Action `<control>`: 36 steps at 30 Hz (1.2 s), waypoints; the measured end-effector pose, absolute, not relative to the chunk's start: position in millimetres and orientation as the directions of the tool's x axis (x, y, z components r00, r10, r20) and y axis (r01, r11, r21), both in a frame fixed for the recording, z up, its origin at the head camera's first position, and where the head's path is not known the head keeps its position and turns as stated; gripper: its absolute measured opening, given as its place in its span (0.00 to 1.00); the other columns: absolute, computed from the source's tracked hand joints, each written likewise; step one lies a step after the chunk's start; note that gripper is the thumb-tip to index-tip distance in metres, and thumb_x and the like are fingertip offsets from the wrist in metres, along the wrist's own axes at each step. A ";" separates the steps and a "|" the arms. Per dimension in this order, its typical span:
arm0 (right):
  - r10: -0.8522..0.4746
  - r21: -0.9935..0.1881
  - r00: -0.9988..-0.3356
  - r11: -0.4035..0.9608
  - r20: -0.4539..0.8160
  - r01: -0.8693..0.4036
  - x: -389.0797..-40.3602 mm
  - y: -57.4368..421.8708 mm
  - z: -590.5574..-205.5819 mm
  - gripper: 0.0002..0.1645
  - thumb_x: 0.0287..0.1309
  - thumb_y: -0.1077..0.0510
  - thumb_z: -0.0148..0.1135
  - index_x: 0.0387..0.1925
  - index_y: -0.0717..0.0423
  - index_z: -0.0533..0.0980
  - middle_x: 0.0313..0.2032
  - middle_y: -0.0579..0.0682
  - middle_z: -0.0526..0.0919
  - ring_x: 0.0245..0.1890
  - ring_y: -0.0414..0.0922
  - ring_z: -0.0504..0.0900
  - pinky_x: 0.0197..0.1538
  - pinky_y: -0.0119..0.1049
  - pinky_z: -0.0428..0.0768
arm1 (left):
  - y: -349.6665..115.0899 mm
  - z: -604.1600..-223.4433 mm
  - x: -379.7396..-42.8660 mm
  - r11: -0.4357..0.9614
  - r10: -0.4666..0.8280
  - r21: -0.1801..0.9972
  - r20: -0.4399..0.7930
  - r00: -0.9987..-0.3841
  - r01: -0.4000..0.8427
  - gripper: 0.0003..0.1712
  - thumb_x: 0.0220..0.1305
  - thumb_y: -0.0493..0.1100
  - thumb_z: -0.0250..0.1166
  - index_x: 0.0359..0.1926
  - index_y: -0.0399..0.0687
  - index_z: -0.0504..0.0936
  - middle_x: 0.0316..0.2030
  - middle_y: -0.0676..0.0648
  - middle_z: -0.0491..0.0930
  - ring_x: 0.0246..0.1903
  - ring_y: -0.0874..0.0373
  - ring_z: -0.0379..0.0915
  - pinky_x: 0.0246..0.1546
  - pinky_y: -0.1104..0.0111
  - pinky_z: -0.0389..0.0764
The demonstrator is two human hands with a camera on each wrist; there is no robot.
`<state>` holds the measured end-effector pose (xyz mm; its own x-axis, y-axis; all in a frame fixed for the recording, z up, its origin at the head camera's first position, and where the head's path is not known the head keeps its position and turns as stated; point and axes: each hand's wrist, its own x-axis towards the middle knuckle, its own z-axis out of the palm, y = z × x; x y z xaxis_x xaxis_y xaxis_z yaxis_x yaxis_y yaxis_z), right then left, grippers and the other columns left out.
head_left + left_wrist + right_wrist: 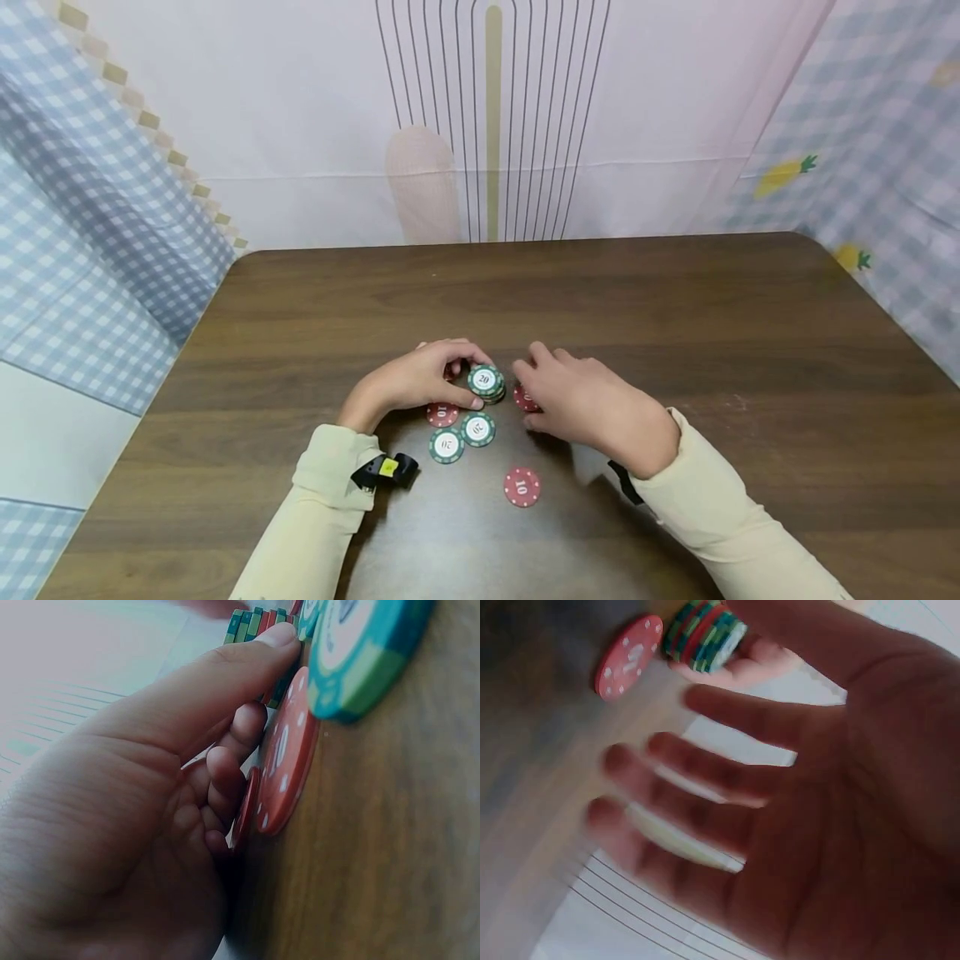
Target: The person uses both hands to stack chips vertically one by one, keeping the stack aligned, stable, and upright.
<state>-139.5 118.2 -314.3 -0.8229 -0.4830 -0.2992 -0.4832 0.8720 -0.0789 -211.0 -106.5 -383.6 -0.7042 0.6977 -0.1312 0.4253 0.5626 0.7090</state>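
Note:
My left hand (420,379) holds a stack of poker chips (486,381) between its thumb and fingers. On top lies a green chip marked 20, and the right wrist view shows green and red layers in the stack (703,637). To the right, my right hand (581,402) hovers at a red chip (523,402), partly covering it from above; its fingers are spread and grip nothing in the right wrist view. Beside the left thumb lies a red chip (442,415) marked 10. Another red chip (246,810) shows under the left fingers in the left wrist view.
Two green chips (477,429) marked 20 lie side by side in front of the stack. Nearer the body is a lone red chip (522,487). Everything rests on a brown wooden table (300,308), with patterned cloth (300,100) hanging behind and at both sides.

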 end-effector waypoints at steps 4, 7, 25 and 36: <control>-0.383 -0.075 -0.823 0.918 -0.420 -0.389 -136.2 120.7 -310.2 0.30 0.57 0.52 0.72 0.56 0.60 0.72 0.51 0.61 0.72 0.39 0.52 0.79 0.43 0.49 0.81 | -107.1 -382.7 -210.2 0.562 0.696 0.710 -0.127 -0.707 0.425 0.23 0.56 0.53 0.75 0.53 0.65 0.80 0.42 0.58 0.76 0.42 0.59 0.67 0.49 0.60 0.64; -0.356 -0.099 -0.815 0.931 -0.457 -0.351 -134.3 121.1 -312.5 0.24 0.58 0.59 0.69 0.53 0.61 0.70 0.48 0.62 0.72 0.33 0.52 0.78 0.39 0.47 0.80 | -107.8 -382.9 -209.6 0.562 0.697 0.706 -0.125 -0.706 0.430 0.23 0.56 0.54 0.75 0.53 0.66 0.80 0.43 0.60 0.77 0.43 0.60 0.67 0.54 0.56 0.62; -0.552 -0.122 -0.815 0.834 -0.175 -0.538 -135.7 116.0 -334.6 0.05 0.64 0.67 0.58 0.38 0.59 0.71 0.31 0.53 0.71 0.25 0.46 0.71 0.28 0.39 0.75 | -107.4 -385.7 -211.5 0.566 0.696 0.700 -0.121 -0.708 0.435 0.22 0.56 0.54 0.75 0.52 0.69 0.80 0.43 0.62 0.77 0.43 0.60 0.69 0.58 0.52 0.57; -0.538 -0.097 -0.819 0.843 -0.202 -0.530 -141.7 113.6 -341.2 0.10 0.59 0.62 0.66 0.40 0.57 0.74 0.34 0.53 0.73 0.28 0.45 0.73 0.29 0.39 0.76 | -106.6 -385.7 -211.1 0.574 0.694 0.695 -0.132 -0.707 0.433 0.22 0.57 0.55 0.74 0.52 0.71 0.80 0.45 0.63 0.77 0.44 0.60 0.69 0.61 0.50 0.55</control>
